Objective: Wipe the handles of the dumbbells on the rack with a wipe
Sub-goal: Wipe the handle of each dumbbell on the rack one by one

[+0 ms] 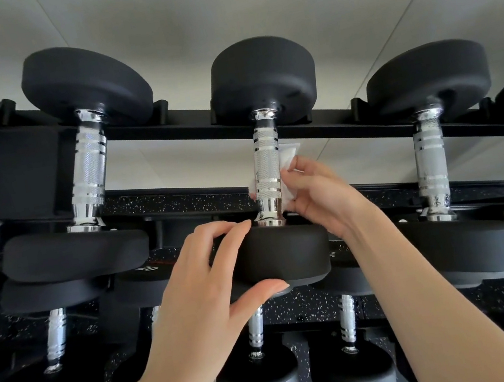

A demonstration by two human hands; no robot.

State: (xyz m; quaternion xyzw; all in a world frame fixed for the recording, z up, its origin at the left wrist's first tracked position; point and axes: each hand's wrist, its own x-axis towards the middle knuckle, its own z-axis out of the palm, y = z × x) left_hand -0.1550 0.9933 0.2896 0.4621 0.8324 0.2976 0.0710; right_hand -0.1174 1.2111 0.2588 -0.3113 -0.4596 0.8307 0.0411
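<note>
A black dumbbell with a knurled chrome handle (268, 168) lies on the top tier of the rack (186, 125), in the middle of the view. My right hand (321, 192) holds a white wipe (288, 159) wrapped behind and around the right side of that handle. My left hand (200, 286) grips the dumbbell's near black head (288, 258), thumb under it and fingers over its top edge. Part of the wipe is hidden behind the handle.
More dumbbells sit on the same tier to the left (89, 171) and right (430, 161). Lower tiers hold several more dumbbells (255, 330). Speckled black flooring (296, 306) shows between them, and a pale wall rises behind the rack.
</note>
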